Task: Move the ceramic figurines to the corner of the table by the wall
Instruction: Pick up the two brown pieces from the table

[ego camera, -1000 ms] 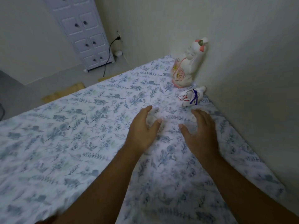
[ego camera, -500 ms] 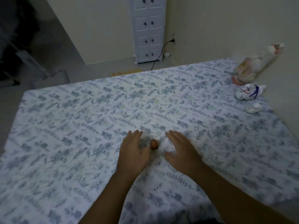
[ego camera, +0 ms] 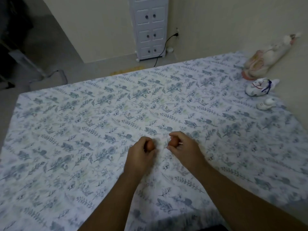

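A: What is closest to the camera?

B: Two bare forearms reaching out over a table (ego camera: 50, 130) covered by a white cloth printed with blue-grey leaves. The left hand (ego camera: 139, 157) has its fingers curled shut around a small reddish-brown piece (ego camera: 150, 145); only the rounded end shows past the knuckles.

A: And the other hand?

B: The right hand (ego camera: 184, 150) is closed the same way on a second reddish-brown piece (ego camera: 173, 141), with a thin pale bit poking out beside the fingers. Both pieces are blurred, so I cannot tell their shape beyond small and rounded. The two hands sit near each other, not touching, around the middle of the table.

A: Where are the other figurines?

B: Further back on the right, near the wall. First a tiny white figurine (ego camera: 266, 104), low and long. Just beyond it a larger white figurine (ego camera: 257, 87), rounded, with red lines and a dark blue cord tied around it. Past that, in the corner, a tall figurine (ego camera: 265, 61), cream and pink, with a pink base and a flower-like design on its body, its top looking tilted to the wall.

A: Beyond the table?

B: A narrow white cabinet (ego camera: 150, 27) with dark knobs, and a black cable (ego camera: 164, 47) running to a wall socket.
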Tool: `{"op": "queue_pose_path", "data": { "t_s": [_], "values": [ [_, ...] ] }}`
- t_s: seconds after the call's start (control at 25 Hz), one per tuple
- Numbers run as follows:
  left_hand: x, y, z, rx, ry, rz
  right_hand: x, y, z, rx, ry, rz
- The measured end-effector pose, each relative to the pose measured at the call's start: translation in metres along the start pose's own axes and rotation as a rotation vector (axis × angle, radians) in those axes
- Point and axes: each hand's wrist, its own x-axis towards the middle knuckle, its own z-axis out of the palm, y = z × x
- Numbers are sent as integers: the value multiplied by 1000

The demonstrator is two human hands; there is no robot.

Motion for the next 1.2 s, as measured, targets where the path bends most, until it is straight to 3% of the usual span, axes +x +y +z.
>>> {"op": "queue_pose_path", "data": {
  "t_s": [0.2, 0.52, 0.76, 1.2],
  "values": [
    [34, 96, 102, -22, -188, 242, -5, 60, -123, 134, 284, 169],
    [80, 257, 306, -35, -447, 572, 1, 176, -294, -55, 679, 319],
    [106, 282, 367, -21, -539, 578, 8, 217, -314, -21, 734, 303],
    [106, 281, 363, -31, -555, 519, -3, 216, -301, -170, 759, 241]
  ]
}}
